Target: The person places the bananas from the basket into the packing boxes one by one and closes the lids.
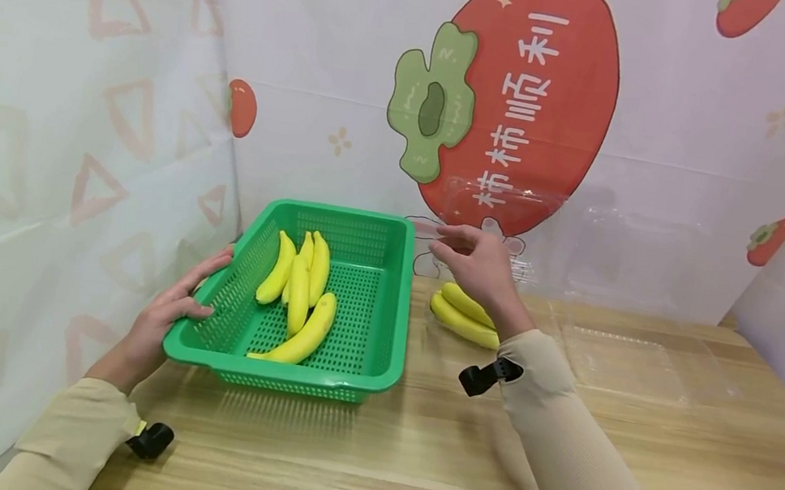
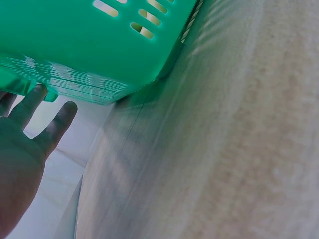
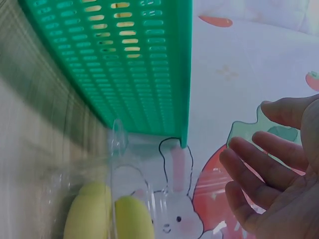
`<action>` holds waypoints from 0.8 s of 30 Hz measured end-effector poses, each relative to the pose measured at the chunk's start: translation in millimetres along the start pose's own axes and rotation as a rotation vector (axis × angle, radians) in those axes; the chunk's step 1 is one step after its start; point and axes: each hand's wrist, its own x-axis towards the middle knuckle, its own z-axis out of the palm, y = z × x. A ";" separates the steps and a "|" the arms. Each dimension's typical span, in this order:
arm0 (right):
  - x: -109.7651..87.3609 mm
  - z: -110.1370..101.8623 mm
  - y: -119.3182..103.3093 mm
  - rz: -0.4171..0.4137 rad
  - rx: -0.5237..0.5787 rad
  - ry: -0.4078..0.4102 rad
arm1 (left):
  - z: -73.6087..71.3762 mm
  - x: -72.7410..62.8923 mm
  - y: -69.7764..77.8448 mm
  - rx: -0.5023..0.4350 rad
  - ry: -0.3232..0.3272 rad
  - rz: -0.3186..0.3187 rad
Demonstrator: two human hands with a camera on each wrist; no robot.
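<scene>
Bananas (image 1: 299, 295), smooth, curved, in perforated green basket (image 1: 346, 381) held by left hand (image 1: 166, 315).

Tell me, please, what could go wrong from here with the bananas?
1. Only the left hand grips the basket; if it lifts alone, the basket may tip and the bananas inside could slide.
2. The clear box stands close beside the basket, so moving the basket right might bump it and its two bananas.
3. The right hand is near that box; a careless move could knock it.
</scene>
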 end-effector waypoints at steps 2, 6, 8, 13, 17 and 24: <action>1.7 2.1 -4.9 -0.004 0.006 0.000 | 0.2 0.2 0.7 -0.001 0.000 -0.001; 4.8 5.3 -13.9 -0.034 0.014 0.013 | 0.1 0.7 -0.1 0.001 0.001 -0.006; 6.5 6.4 -19.0 -0.050 0.018 0.017 | -0.4 0.7 -1.0 0.003 0.003 -0.002; 11.9 8.1 -34.1 -0.067 0.022 0.017 | -0.3 0.9 -1.8 -0.003 0.002 0.018; 18.8 12.2 -43.7 -0.059 0.031 0.015 | 0.3 0.8 -1.3 -0.002 0.004 0.026; 27.0 21.0 -52.1 -0.049 0.073 0.009 | 0.5 0.9 -1.1 0.001 0.008 0.035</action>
